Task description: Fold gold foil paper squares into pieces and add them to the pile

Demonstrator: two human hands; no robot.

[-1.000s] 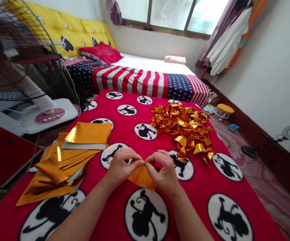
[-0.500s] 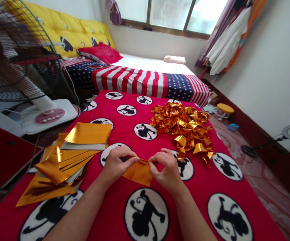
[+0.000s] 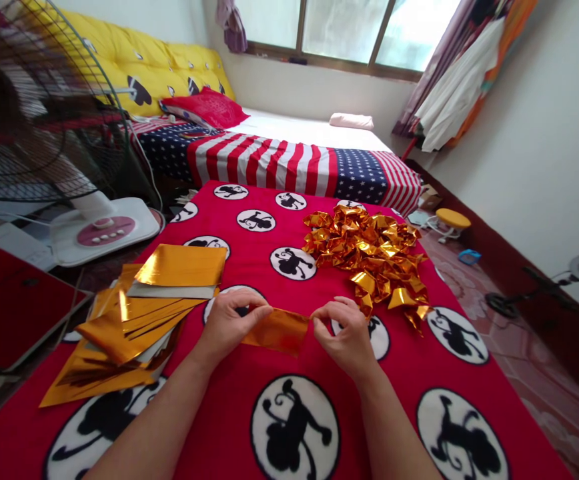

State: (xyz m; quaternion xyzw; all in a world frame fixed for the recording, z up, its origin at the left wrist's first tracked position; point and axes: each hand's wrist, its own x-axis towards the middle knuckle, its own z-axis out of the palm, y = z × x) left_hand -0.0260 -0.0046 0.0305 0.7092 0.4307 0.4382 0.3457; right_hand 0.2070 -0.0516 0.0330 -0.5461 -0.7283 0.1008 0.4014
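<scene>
A sheet of gold foil paper is stretched between my two hands, above the red cloth. Its upper left corner is pinched between thumb and fingers of my left hand. At its upper right corner, my right hand pinches with thumb and forefinger. To the left lies a loose, fanned stack of gold foil sheets, some showing pale backs. Beyond my right hand is a heap of folded gold foil pieces, shiny and creased.
A red cloth with monkey prints covers the table. On the left stands an electric fan, its blades blurred. Behind is a bed with a flag-patterned cover. A yellow stool stands on the floor at right.
My hands have moved slightly apart, and the gold foil paper between them shows a wider top edge. My right hand has shifted right. The whole view has shifted a little.
</scene>
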